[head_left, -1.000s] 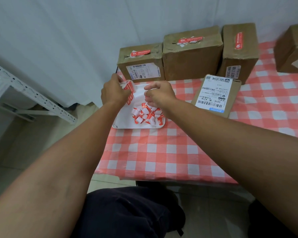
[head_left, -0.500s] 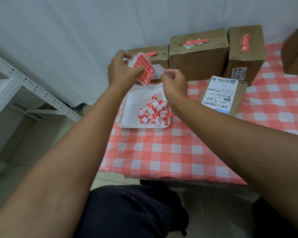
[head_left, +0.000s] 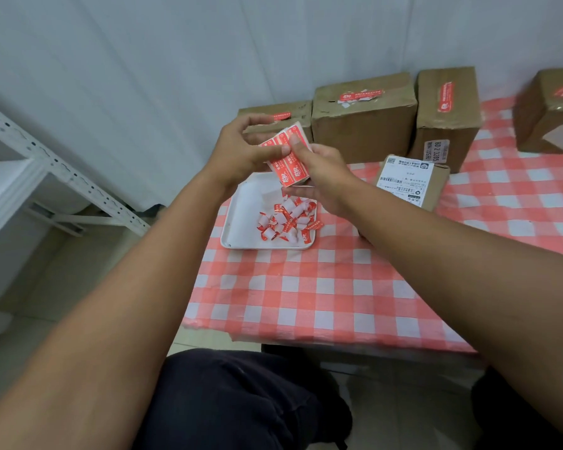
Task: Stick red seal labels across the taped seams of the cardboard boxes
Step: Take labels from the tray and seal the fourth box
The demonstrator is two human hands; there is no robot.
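Note:
My left hand [head_left: 241, 151] holds a stack of red seal label sheets [head_left: 288, 165] above the white tray [head_left: 241, 222]. My right hand [head_left: 322, 172] pinches the stack's upper right edge with thumb and fingers. Three cardboard boxes stand at the back of the table, a low one [head_left: 290, 115], a wide one [head_left: 364, 125] and a tall one [head_left: 449, 125], each with a red label over its top seam. A flat box [head_left: 436, 186] with a white shipping label lies in front of them. A fourth labelled box [head_left: 550, 115] sits at the far right.
The tray holds several curled red and white backing scraps [head_left: 286, 219]. The table wears a red and white checked cloth [head_left: 322, 287]. A white metal shelf frame [head_left: 46, 164] stands to the left, and my dark trouser leg [head_left: 234, 401] is below the table edge.
Both hands rose from the tray with the label stack. My right hand, apart from it half a second ago, has come in and now pinches the stack's edge.

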